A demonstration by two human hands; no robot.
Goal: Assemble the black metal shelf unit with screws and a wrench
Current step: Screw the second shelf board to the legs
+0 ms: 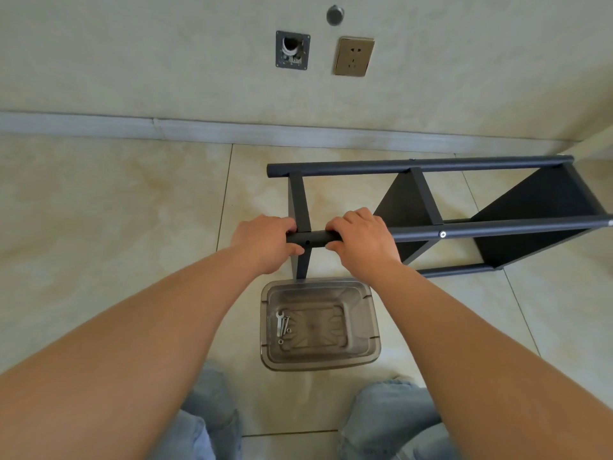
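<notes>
The black metal shelf unit (431, 200) lies on its side on the tiled floor, its tubes running left to right. My left hand (265, 242) grips the left end of the near upper tube (313, 239), where an empty screw hole shows. My right hand (363, 239) grips the same tube just to the right. A silver screw head (442, 234) sits further along that tube. Below my hands, a clear plastic bin (320, 327) holds a small silver wrench (279, 322), a few screws and washers.
The wall with a grey baseboard (199, 129) runs behind the shelf. A brass socket (353, 56) and a grey wall plate (292, 50) are on the wall. My knees in light jeans (391, 423) are at the bottom edge.
</notes>
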